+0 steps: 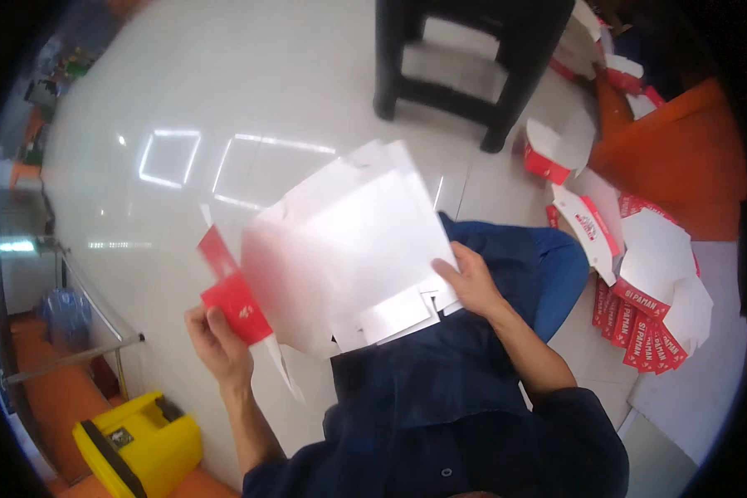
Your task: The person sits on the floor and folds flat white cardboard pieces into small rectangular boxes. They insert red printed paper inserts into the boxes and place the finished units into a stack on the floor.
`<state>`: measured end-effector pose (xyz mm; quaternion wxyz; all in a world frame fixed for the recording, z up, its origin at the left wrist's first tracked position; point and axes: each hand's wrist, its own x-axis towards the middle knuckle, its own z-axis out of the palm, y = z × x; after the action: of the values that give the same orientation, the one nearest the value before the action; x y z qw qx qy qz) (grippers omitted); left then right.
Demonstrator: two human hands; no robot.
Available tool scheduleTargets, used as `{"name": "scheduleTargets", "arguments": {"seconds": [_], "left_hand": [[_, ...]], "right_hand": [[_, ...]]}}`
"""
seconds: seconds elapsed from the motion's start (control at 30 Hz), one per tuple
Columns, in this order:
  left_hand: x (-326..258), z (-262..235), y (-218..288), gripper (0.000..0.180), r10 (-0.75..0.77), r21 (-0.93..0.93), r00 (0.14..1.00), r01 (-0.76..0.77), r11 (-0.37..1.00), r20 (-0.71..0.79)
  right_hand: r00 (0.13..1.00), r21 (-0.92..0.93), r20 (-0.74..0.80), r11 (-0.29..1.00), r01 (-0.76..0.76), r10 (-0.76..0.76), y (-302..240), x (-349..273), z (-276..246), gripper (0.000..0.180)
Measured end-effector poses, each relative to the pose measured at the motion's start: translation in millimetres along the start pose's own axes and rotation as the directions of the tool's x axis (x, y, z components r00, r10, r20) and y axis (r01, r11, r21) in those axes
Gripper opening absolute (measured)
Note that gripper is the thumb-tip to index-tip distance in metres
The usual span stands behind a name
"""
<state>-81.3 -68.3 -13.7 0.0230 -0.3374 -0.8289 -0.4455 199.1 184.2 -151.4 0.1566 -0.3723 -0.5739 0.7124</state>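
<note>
2 hands grip 1 blurred flat carton blank [349, 249]: left hand [217, 340] fingers pinch its red flap, right hand [471, 282] clamps the edge. Probably light, bendy card, best held at edges.

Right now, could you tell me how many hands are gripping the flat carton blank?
2: the left hand pinches its red flap, the right hand grips the flat carton blank at its right edge.

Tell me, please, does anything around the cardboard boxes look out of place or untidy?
Somewhat. Flat red-and-white box blanks lie fanned loosely on the floor at the person's right, and folded boxes sit tipped at different angles near the black stool. The carton blank held by the left hand and right hand looks undamaged, though blurred.
</note>
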Motion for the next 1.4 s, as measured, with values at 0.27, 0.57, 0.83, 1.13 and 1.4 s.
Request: {"name": "scheduleTargets", "arguments": {"seconds": [0.27,0.57,0.83,1.13,1.4], "left_hand": [[7.5,15.9,13.4,0.024,0.000,-0.253,1.000,0.004,0.968,0.017],[7.3,46.2,30.7,0.017,0.121,-0.234,0.986,-0.091,0.968,0.118],[24.3,83.2,83.1,0.022,0.217,-0.234,0.654,-0.063,0.970,0.724],[67.0,59.0,113.4,0.029,0.286,-0.318,0.466,-0.009,0.948,0.837],[70.9,47.1,121.1,0.033,0.312,-0.271,0.515,-0.155,0.950,0.798]], "right_hand": [[0.910,-0.061,-0.232,0.939,0.338,-0.343,-113.8,-15.8,-114.3,0.033],[0.755,0.098,-0.503,0.840,0.534,-0.421,-280.6,70.9,-153.8,0.034],[0.809,0.093,-0.374,0.849,0.520,-0.454,-328.9,122.8,-182.1,0.039],[0.688,-0.271,0.422,0.642,0.717,-0.590,-154.1,-27.4,-37.4,0.064],[0.656,-0.148,0.108,0.640,0.754,-0.747,-133.6,-36.7,-10.9,0.029]]}}
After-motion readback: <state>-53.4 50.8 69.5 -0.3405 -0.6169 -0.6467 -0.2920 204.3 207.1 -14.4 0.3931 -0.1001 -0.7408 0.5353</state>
